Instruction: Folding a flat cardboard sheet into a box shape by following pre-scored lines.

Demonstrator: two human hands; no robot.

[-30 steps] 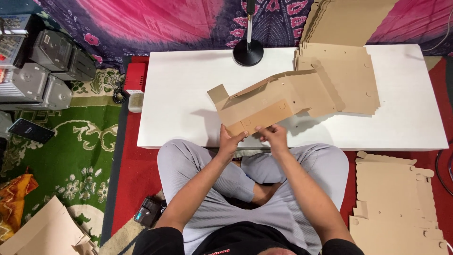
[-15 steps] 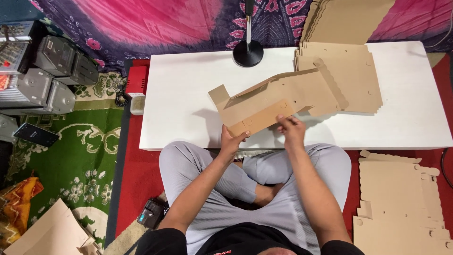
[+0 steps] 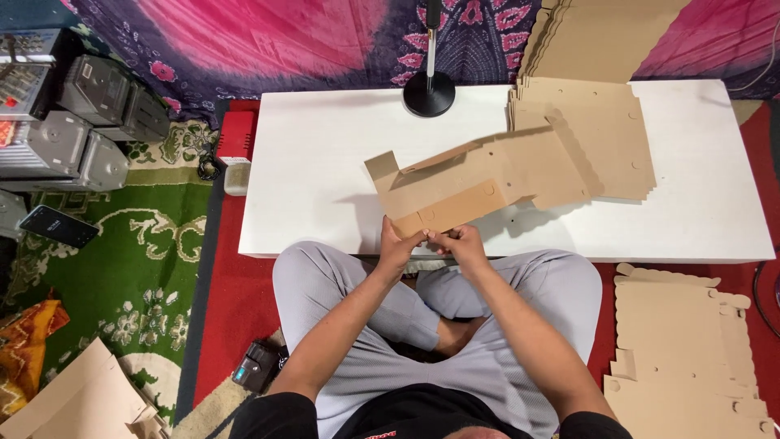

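Note:
A brown die-cut cardboard box blank (image 3: 479,183), partly folded, is held tilted above the near edge of the white low table (image 3: 325,162). My left hand (image 3: 400,242) grips its near left corner. My right hand (image 3: 461,242) pinches the near edge just beside it, the two hands almost touching. The blank's far end overlaps a stack of flat cardboard blanks (image 3: 605,134) lying on the table's right half. I sit cross-legged in grey trousers in front of the table.
A black round stand base (image 3: 429,102) sits at the table's far edge. More flat blanks lie on the floor at right (image 3: 691,349) and bottom left (image 3: 69,402). Grey machines (image 3: 81,122), a phone (image 3: 58,226), a red box (image 3: 236,135) are at left.
My right hand slid left along the blank's near edge until it met the left hand. The blank has tilted slightly and its near flap is folded further.

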